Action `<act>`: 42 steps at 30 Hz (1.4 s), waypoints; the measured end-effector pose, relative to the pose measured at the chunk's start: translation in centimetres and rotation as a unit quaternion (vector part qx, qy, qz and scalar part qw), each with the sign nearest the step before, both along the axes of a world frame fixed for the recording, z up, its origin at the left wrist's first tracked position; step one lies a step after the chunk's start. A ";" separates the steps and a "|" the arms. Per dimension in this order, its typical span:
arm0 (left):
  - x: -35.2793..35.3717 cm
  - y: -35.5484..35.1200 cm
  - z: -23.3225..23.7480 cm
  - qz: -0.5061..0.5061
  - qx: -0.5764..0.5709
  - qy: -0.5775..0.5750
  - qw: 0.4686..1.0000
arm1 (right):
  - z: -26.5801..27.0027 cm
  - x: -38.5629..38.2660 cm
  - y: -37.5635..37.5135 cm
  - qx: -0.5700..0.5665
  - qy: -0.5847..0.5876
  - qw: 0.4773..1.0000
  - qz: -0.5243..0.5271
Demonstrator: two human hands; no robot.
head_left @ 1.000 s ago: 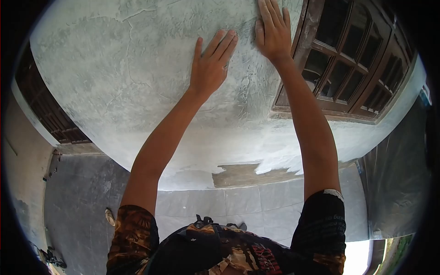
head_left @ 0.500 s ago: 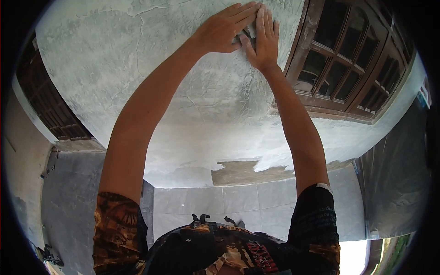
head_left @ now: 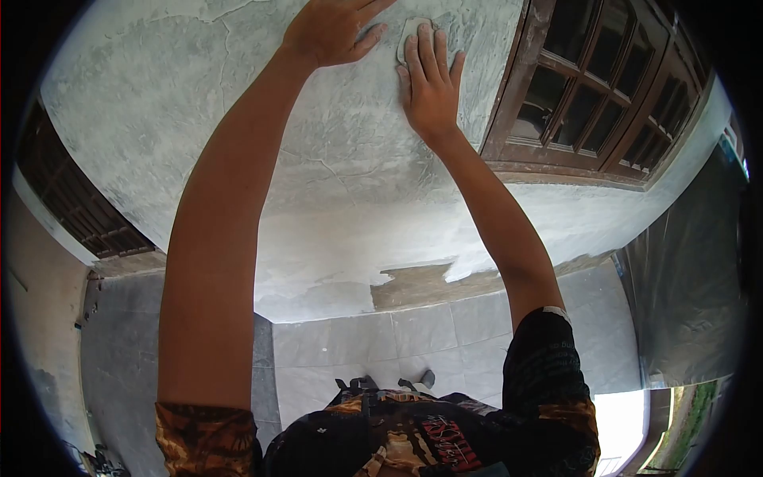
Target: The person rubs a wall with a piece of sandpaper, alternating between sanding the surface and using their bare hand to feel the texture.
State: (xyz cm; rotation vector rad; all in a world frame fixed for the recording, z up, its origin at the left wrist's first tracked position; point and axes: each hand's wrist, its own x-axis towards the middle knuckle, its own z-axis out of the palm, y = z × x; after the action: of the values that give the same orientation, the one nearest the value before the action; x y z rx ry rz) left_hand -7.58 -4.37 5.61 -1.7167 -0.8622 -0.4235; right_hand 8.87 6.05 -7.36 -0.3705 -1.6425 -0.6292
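Note:
I face a rough grey plastered wall (head_left: pixel 238 119) with both arms raised. My right hand (head_left: pixel 430 83) lies flat against it, fingers pressing a small grey sanding sheet (head_left: pixel 406 33) onto the plaster; only the sheet's top-left corner shows past my fingertips. Up and to the left, my left hand (head_left: pixel 332 28) rests open with its palm on the bare wall, a short gap from the sheet. Its fingertips run out of view at the top edge.
A brown wooden window (head_left: pixel 592 95) with several panes stands just right of my right hand. A wooden grille (head_left: pixel 75 203) is at the left. Below are a bare unplastered patch (head_left: pixel 413 285), grey floor tiles (head_left: pixel 413 334) and a dark tarp (head_left: pixel 683 270) at the right.
My left hand has climbed the wall, met the right hand, then drawn off to the upper left. My right hand has slid down and left, now with the sheet under its fingers.

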 end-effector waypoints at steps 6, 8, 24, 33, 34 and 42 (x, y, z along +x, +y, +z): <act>0.1 0.0 0.2 0.004 -0.002 -0.013 1.000 | 6.9 0.5 -0.6 -0.009 0.000 0.998 -0.057; 0.2 -0.2 0.1 0.010 0.004 -0.012 1.000 | 5.0 0.1 -0.6 0.017 0.032 0.999 -0.011; 0.3 0.3 -0.9 0.059 0.050 -0.055 0.996 | 4.2 -0.3 -1.9 -0.004 0.010 1.000 -0.018; 0.4 0.3 -1.2 0.050 0.058 -0.063 0.995 | 2.0 -0.1 -2.6 -0.012 -0.018 0.998 -0.051; 0.4 0.3 -1.3 0.050 0.054 -0.068 0.995 | 4.6 -0.3 -2.1 -0.003 0.023 0.999 -0.042; 0.5 0.1 -1.1 0.065 0.055 -0.068 0.994 | 2.0 0.2 -2.6 -0.038 -0.008 0.999 -0.022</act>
State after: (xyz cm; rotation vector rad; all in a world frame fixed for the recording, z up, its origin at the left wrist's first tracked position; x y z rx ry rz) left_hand -7.03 -4.23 4.49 -1.5343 -1.0240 -0.4965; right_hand 9.08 3.42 -5.36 -0.4598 -1.6808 -0.6044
